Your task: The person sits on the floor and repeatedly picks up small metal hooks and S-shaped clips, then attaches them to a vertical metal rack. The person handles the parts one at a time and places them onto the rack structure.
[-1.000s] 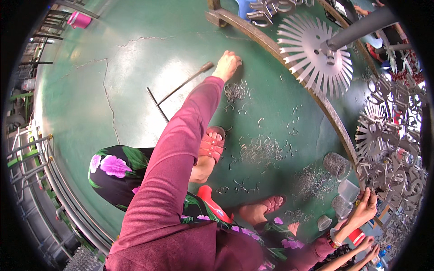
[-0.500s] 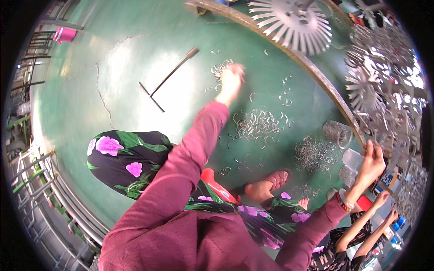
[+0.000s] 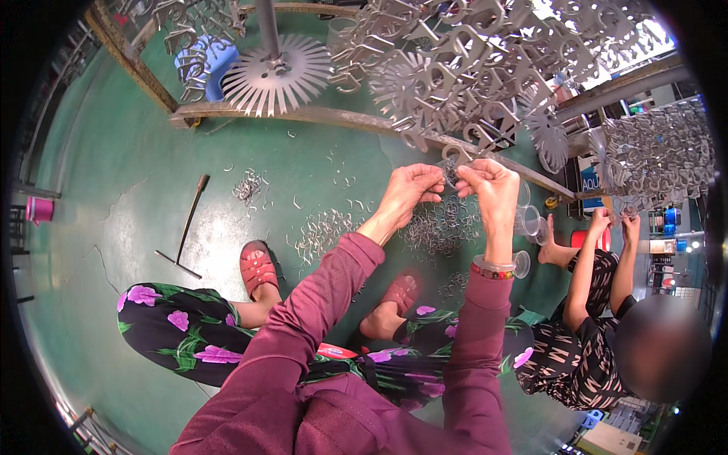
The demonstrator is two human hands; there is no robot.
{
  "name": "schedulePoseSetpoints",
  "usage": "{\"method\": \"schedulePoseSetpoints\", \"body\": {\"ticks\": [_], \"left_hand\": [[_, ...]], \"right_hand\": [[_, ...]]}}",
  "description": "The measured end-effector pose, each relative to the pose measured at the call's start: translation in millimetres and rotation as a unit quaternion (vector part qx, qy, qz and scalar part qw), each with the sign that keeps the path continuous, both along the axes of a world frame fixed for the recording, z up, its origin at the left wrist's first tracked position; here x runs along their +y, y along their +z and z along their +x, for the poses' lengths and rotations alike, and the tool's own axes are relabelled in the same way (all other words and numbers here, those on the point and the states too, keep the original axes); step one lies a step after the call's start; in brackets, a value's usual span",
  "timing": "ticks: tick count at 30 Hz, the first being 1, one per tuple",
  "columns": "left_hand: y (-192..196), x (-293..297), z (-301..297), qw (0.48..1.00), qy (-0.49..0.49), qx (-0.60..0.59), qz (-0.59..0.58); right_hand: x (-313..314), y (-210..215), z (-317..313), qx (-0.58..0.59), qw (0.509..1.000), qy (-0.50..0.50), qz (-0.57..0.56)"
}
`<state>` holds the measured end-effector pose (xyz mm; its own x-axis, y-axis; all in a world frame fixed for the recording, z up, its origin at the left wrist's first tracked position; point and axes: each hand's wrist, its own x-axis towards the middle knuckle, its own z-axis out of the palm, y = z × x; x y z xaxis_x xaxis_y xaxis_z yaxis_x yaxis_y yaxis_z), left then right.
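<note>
My left hand [image 3: 413, 193] is raised over the floor, thumb and fingers pinched together by a small curved metal part [image 3: 453, 176] at the lower edge of the hanging hooks. On the other side of that part, my right hand [image 3: 489, 188] pinches at it with thumb and fingertips. What sits between the left fingertips is too small to name. Above both hands hang many flat silver hook-shaped metal pieces [image 3: 485, 61]. Below lie a loose heap of small curved metal strips [image 3: 326, 233] and a denser heap of small metal pieces [image 3: 440, 227].
A rusty rack rail [image 3: 341, 117] runs across beyond my hands, with a slotted metal disc [image 3: 277, 76] on a post. Clear plastic cups [image 3: 527, 220] stand at right. A T-shaped rod [image 3: 189, 227] lies left. A co-worker [image 3: 591, 326] sits at right, hands raised to hanging hooks.
My left hand has come up from the small pile of strips on the floor to the hanging hooks, beside my right hand. The view has swung toward the right.
</note>
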<state>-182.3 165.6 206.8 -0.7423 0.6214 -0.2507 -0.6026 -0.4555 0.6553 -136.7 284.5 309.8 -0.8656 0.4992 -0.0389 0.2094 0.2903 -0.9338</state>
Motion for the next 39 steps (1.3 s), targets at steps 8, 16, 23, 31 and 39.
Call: {"method": "schedulePoseSetpoints", "body": {"ticks": [8,16,23,31,39], "left_hand": [[24,9,6,0.998,-0.009,0.045,0.036],[18,-1,-2,0.981,-0.048,0.190,0.002],[7,-5,-5,0.962,-0.088,0.258,-0.011],[-8,-11,-14,0.984,-0.071,0.161,0.021],[-43,-36,-94,0.983,-0.007,-0.069,0.171]], "right_hand": [[10,8,11,-0.013,1.000,0.020,-0.003],[15,14,17,-0.026,0.994,0.069,-0.080],[10,14,20,-0.043,0.991,0.122,0.034],[-11,30,-4,-0.123,0.954,0.092,0.256],[-15,14,-51,-0.075,0.968,0.011,0.240]]}}
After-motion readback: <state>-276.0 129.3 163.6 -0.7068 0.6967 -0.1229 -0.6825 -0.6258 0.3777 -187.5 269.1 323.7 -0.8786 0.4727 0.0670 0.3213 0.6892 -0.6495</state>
